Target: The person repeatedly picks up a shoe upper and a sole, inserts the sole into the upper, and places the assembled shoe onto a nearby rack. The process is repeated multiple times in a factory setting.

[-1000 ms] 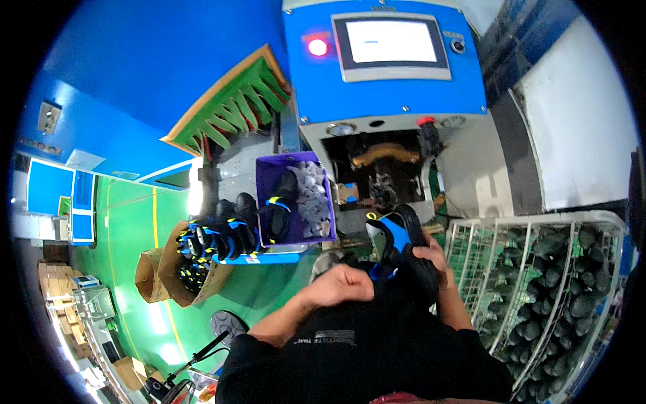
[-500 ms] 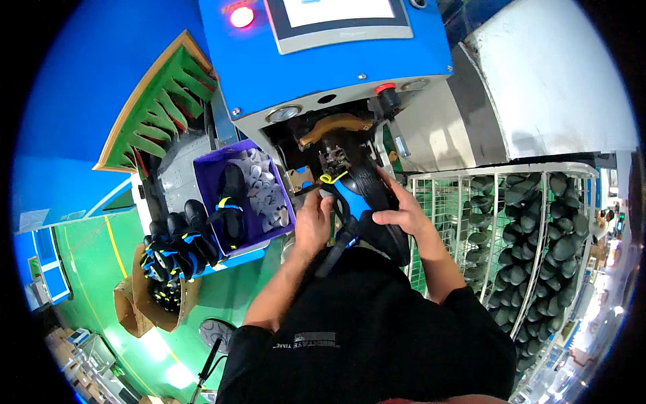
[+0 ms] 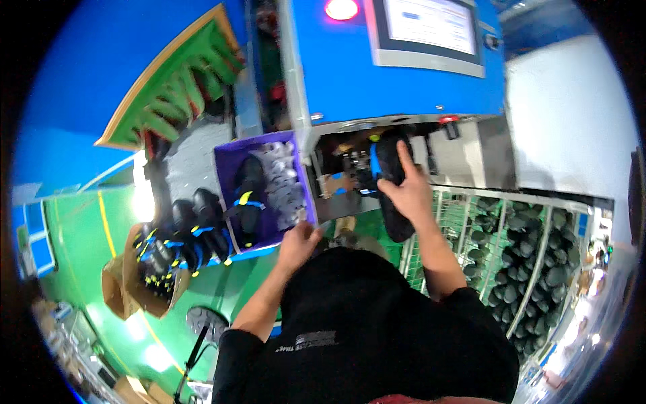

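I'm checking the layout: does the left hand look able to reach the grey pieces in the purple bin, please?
Probably yes: the left hand is close to the purple bin, whose open top leaves the grey pieces exposed.

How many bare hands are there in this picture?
2: the left hand at the near right corner of the purple bin, and the right hand holding a black-and-blue shoe at the machine. Any others are hidden.
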A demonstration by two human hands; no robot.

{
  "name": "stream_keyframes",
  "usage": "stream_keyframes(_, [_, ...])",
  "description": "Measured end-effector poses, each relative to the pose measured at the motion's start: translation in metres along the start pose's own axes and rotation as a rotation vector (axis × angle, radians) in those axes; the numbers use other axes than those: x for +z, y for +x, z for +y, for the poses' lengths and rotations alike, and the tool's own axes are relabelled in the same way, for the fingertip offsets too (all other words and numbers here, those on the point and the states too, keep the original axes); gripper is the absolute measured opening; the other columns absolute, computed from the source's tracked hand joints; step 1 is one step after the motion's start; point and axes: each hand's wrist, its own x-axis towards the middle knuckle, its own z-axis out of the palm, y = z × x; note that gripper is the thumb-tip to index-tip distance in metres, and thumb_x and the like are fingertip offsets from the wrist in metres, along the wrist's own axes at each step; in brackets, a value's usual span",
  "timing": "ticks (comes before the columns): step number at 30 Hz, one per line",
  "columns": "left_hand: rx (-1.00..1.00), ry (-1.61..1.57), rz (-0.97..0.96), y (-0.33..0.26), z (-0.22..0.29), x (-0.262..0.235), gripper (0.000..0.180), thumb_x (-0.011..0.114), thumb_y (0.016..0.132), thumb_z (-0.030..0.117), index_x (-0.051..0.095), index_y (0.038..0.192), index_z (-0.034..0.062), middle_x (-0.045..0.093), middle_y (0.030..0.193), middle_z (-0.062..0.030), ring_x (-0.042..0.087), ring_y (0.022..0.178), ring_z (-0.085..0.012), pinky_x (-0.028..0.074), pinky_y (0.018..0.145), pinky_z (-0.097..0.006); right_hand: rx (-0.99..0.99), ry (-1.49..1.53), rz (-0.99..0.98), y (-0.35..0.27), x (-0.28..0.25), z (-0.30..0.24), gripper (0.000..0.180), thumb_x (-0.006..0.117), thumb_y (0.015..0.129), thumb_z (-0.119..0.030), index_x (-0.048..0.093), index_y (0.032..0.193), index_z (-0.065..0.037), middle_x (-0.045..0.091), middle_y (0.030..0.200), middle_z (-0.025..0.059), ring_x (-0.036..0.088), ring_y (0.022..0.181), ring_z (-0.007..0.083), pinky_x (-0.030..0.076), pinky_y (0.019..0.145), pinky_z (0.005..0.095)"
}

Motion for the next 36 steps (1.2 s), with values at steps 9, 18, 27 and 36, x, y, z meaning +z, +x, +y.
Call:
stream_keyframes(9, [-0.154, 0.008, 0.181, 0.013, 0.006, -0.038, 0.054, 0.067, 0.091, 0.052, 0.071, 0.103, 0.0, 0.073, 0.094, -0.0241, 0.071, 0.09, -0.0436, 0.055, 0.08, -0.05, 0.048, -0.028, -0.277, 0.025, -0.025, -0.007, 0.11, 0.083, 0.073, -0.037, 0.025, 0.165, -0.028, 0.063, 0.126, 0.0292, 0.069, 0.106, 0.0435, 0.054, 0.09, 0.0507])
stream_keyframes(18, [-0.084, -0.021, 0.034, -0.002, 0.021, -0.028, 0.075, 0.062, 0.093, 0.064, 0.06, 0.128, -0.0026, 0.072, 0.109, -0.0277, 0.069, 0.106, -0.0443, 0.055, 0.093, -0.049, 0.184, 0.942, -0.37, -0.052, 0.029, 0.077, 0.071, 0.071, 0.09, -0.022, 0.045, 0.154, -0.009, 0.066, 0.129, 0.0106, 0.07, 0.103, 0.0245, 0.057, 0.085, 0.0323])
stream_keyframes(27, [0.373, -0.165, -0.357, -0.043, 0.107, 0.018, 0.073, 0.062, 0.094, 0.066, 0.066, 0.122, -0.0016, 0.069, 0.11, -0.0252, 0.068, 0.106, -0.0378, 0.052, 0.092, -0.044, 0.695, 1.733, -0.543, -0.123, 0.021, 0.049, 0.049, 0.059, 0.097, -0.039, 0.062, 0.128, -0.002, 0.071, 0.118, 0.0106, 0.071, 0.097, 0.0261, 0.059, 0.087, 0.0392])
stream_keyframes(36, [0.305, -0.014, -0.485, -0.033, 0.097, 0.025, 0.074, 0.059, 0.093, 0.066, 0.069, 0.121, -0.0014, 0.071, 0.111, -0.0287, 0.068, 0.108, -0.0416, 0.052, 0.093, -0.046, 0.558, 1.583, -0.473, -0.097, 0.019, 0.083, 0.071, 0.074, 0.085, -0.008, 0.047, 0.15, -0.003, 0.068, 0.126, 0.013, 0.07, 0.107, 0.0278, 0.058, 0.092, 0.0397])
